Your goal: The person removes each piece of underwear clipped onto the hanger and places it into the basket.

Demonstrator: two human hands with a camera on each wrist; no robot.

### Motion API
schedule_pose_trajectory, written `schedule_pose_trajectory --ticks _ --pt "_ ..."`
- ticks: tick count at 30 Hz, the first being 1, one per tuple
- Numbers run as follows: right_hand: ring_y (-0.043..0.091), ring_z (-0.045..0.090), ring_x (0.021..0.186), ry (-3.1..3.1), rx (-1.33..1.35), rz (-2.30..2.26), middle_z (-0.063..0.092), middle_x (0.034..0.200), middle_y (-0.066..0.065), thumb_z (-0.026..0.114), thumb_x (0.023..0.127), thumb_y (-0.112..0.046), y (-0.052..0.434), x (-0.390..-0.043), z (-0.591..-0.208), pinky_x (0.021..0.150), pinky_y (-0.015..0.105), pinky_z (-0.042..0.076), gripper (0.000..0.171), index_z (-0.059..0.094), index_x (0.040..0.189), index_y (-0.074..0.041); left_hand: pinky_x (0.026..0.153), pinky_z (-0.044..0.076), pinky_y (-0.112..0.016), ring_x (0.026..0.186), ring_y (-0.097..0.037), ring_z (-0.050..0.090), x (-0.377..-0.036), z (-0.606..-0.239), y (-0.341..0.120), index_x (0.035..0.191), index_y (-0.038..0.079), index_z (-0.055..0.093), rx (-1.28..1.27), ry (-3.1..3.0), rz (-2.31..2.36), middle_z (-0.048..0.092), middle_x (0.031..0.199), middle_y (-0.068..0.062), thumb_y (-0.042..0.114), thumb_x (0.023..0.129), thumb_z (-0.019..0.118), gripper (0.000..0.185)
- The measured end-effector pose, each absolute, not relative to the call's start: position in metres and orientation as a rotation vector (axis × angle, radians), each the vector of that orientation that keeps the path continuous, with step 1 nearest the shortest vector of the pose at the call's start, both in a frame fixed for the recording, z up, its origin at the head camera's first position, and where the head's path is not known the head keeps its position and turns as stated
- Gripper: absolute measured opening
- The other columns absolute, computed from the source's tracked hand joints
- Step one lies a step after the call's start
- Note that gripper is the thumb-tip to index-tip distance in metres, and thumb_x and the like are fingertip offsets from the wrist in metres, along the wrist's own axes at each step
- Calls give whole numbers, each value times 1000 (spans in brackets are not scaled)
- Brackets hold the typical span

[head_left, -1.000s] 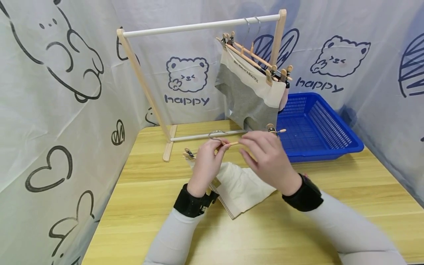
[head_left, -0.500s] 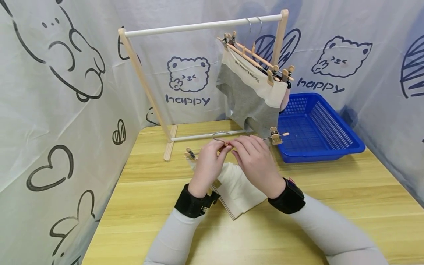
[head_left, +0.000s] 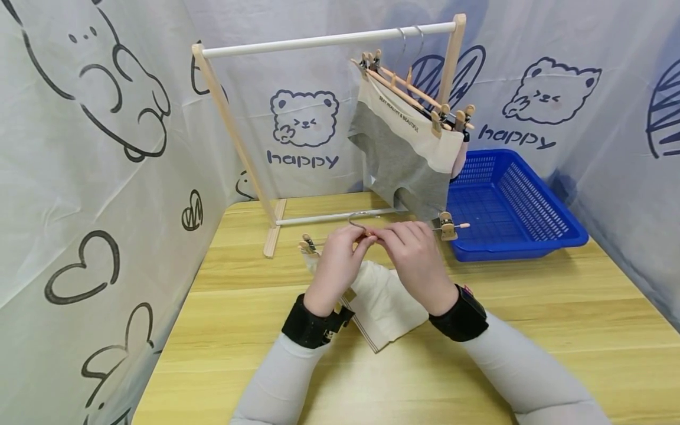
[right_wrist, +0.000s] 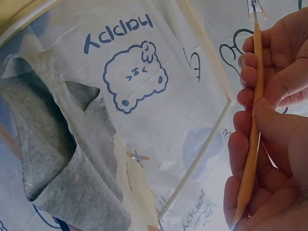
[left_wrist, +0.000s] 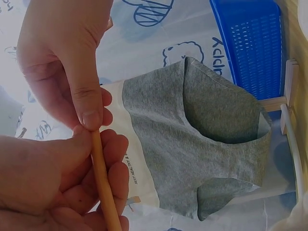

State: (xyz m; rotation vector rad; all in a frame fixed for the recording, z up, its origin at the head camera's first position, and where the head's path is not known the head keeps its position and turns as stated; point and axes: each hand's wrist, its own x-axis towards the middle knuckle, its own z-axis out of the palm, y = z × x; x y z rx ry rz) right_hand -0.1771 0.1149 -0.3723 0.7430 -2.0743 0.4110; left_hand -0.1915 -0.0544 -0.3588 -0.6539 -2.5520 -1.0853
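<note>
In the head view, both hands grip a wooden clip hanger (left_wrist: 102,175), close together at its middle under the metal hook (head_left: 355,221). My left hand (head_left: 337,260) curls its fingers round the bar, as the left wrist view shows. Beside it, my right hand (head_left: 413,262) has thumb and fingers on the same bar (right_wrist: 258,62). A clip (head_left: 308,243) at the hanger's left end sits at the corner of a cream cloth garment (head_left: 390,313) with a striped edge. The right clip (head_left: 448,226) appears to hold nothing. The hands cover much of the bar.
A rack with a white rail (head_left: 329,41) stands behind. Two clip hangers hang at its right, with grey-and-cream underpants (head_left: 398,150) in front. A blue plastic basket (head_left: 531,248) sits at the back right of the wooden table (head_left: 223,330).
My right hand has moved left to the middle of the bar and taken hold beside my left hand. The hanger's right clip has come down slightly and swung rightward.
</note>
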Motion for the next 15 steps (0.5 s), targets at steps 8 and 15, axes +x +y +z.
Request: schedule_pose_trajectory --ticks 8,15 --pt "31 65 83 -2063 712 452 71 93 11 78 88 -9 120 -182 -373 77 45 48 14 74 101 -3 105 48 -46 110 -27 68 -189 -356 -56 117 5 74 -679 -2491 -1106 75 114 -10 22 101 67 24" --pt "30 64 82 -2104 637 558 70 92 11 71 96 -15 130 -183 -371 78 47 46 13 75 102 -5 88 57 -36 112 -27 65 -180 -345 -66 119 3 71 -662 -2197 -1154 71 117 -13 16 100 69 23"
